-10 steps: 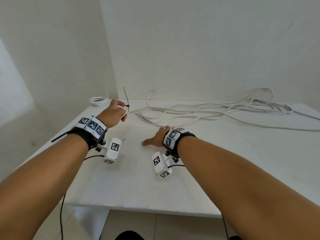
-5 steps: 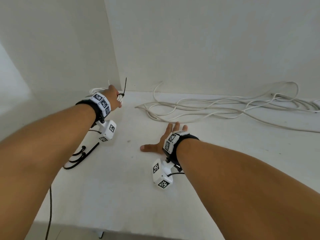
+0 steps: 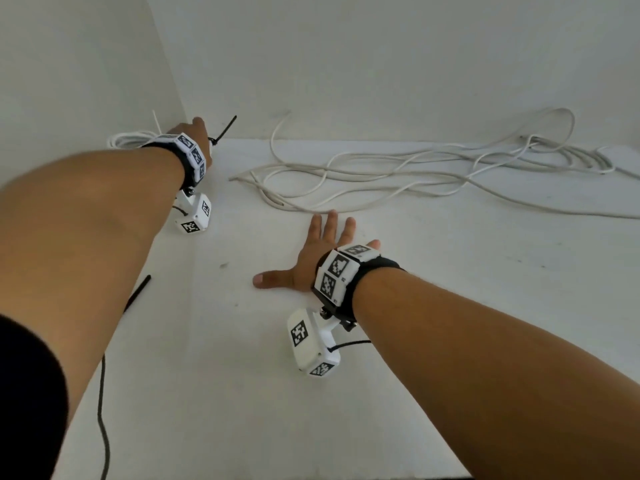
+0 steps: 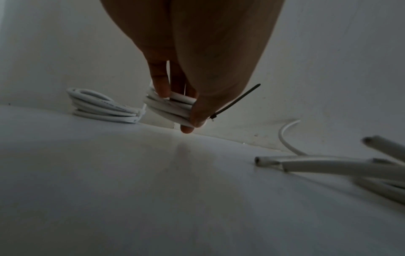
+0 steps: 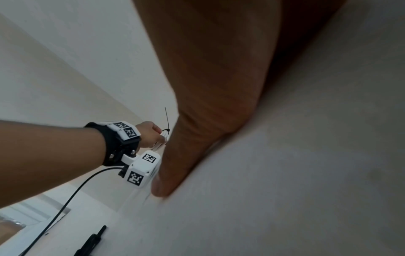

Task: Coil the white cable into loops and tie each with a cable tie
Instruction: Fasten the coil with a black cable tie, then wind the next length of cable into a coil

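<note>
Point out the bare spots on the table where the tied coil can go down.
Bare table lies between the left hand and right hand, and before the finished coil by the corner wall. The held coil hangs there. Loose white cable crowds the back right.

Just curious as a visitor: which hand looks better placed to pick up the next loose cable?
Probably the right hand: it lies flat and empty beside the loose cables, while the left hand grips a tied coil.

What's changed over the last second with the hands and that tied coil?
The left hand, gripping the tied coil with its black cable tie, carried it back toward the corner, beside the other coil. The right hand stayed flat on the table; the loose cable stayed put.
</note>
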Tool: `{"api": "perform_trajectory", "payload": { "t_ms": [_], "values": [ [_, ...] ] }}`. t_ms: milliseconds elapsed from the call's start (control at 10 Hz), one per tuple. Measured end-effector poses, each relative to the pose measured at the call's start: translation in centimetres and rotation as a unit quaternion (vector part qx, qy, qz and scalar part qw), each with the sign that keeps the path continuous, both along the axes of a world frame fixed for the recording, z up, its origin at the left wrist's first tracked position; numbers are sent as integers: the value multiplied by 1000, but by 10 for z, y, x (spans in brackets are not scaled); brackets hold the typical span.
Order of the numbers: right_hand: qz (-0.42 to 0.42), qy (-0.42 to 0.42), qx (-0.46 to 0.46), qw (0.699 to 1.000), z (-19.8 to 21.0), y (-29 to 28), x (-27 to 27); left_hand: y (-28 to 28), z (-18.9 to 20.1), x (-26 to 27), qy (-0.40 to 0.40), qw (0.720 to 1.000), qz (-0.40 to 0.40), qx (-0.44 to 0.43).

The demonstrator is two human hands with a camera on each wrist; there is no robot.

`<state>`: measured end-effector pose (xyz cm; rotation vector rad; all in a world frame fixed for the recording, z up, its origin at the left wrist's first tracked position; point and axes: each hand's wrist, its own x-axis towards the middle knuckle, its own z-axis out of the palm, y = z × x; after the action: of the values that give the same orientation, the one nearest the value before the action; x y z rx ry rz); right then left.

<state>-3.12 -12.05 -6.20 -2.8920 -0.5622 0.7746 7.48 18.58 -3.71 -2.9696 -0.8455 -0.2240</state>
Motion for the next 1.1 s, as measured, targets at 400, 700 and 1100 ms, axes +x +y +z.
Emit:
{"api": "perform_trajectory", "payload": {
  "t_ms": [400, 700, 1100],
  "values": [
    [-1, 15, -2, 1000, -3, 2, 4, 29, -6, 34, 35, 999, -37, 14],
    [2, 11, 5, 1000, -4, 1, 4, 21, -2, 20, 36, 998, -52, 3],
    [11, -12, 13, 1000, -1, -3, 1, -85, 28, -31, -92, 938, -307, -128]
  ]
}}
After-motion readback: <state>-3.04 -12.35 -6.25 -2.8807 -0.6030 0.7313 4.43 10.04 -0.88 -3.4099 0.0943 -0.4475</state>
